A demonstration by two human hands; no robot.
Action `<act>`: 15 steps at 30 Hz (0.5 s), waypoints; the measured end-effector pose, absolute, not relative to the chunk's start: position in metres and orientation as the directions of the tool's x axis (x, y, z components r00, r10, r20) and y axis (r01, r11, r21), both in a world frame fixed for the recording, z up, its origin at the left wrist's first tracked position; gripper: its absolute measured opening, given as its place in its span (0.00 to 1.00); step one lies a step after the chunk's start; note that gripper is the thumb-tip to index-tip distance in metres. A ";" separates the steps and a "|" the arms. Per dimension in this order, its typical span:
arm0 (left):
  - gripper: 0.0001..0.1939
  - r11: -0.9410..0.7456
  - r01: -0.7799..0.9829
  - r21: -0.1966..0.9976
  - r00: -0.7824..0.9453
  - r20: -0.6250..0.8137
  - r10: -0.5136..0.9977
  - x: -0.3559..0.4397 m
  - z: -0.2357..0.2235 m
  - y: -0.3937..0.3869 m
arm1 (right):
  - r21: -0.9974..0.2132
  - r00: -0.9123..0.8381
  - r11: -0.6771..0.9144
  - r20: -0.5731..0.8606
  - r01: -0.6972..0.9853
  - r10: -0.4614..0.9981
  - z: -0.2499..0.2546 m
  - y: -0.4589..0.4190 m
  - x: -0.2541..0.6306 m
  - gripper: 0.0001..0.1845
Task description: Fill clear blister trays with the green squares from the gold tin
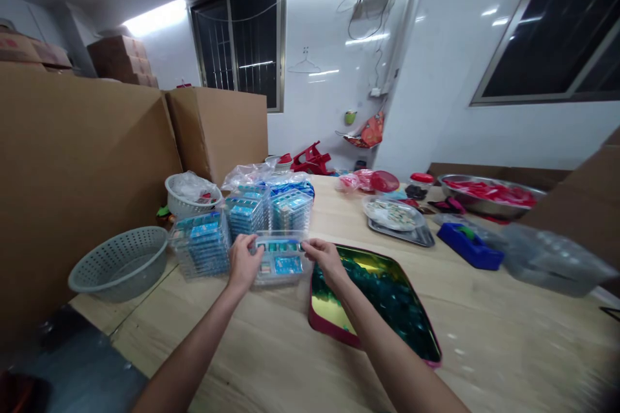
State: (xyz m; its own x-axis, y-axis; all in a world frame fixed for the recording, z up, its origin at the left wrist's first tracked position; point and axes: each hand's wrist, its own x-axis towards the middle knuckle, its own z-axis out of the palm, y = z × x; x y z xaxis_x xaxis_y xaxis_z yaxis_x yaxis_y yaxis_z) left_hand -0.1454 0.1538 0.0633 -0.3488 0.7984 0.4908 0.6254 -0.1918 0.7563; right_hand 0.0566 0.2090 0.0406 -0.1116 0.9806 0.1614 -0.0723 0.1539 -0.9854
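Note:
My left hand (246,261) grips the left end of a clear plastic tray (265,268), with thumb and fingers closed on its edge. At the opposite end my right hand (323,255) pinches the tray's right edge. Small green pieces fill a row of compartments along the tray's far side, and a blue printed packet (288,264) sits in the near part. Stacks of similar filled trays (206,248) stand just behind and to the left. Under my right forearm lies a tin (334,329) with a gold inside, holding many shiny green pieces.
A grey plastic basket (119,264) stands at the table's left edge, near a white basket (194,197). Right of centre are a metal tray (423,235), a blue tape dispenser (469,246) and a clear plastic bin (552,264). A steel bowl (448,188) holds red pieces. Cardboard boxes (232,129) rise behind.

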 end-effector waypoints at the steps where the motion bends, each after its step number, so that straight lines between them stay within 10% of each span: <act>1: 0.13 -0.182 0.639 0.747 -0.354 0.496 0.793 -0.147 0.060 0.158 | -0.986 -0.084 0.158 0.162 -0.043 0.983 0.036 0.214 0.054 0.22; 15: 0.15 -0.133 0.620 0.774 -0.433 0.478 0.764 -0.150 0.023 0.162 | -0.969 -0.025 0.198 0.197 0.145 0.980 0.036 0.217 0.042 0.23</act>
